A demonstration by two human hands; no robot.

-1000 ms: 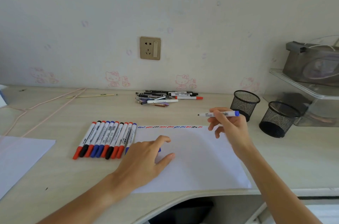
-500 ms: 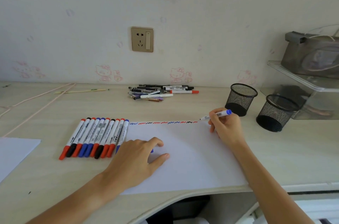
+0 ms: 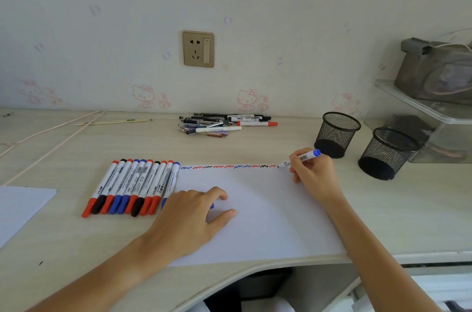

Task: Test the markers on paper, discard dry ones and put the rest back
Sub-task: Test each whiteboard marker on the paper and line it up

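Counter (image 3: pixel 255 148): pale wood-grain surface under both your forearms.

Sheet of paper (image 3: pixel 268 214): white, flat between your two hands; a row of blue, red and black squiggles (image 3: pixel 229 166) runs along its far edge.

Your left hand (image 3: pixel 189 217): palm down on the near-left part of the sheet, forearm reaching in from the lower left, fingers loosely bent and spread, thumb out to the right. A blue cap (image 3: pixel 211 206) peeks from beneath the fingers; whether they grip it cannot be told.

Your right hand (image 3: pixel 315 173): at the sheet's far-right corner, forearm angled in from the lower right, fingers curled and clamped in a writing grip on the blue marker (image 3: pixel 300 157); its tip points left and meets the paper at the end of the squiggle row.

Row of capped markers (image 3: pixel 135 186): side by side, just left of your left hand.

Two black mesh cups (image 3: pixel 337 134): beyond and right of your right hand.

Loose pile of pens (image 3: pixel 222 124): far side, well beyond both hands.
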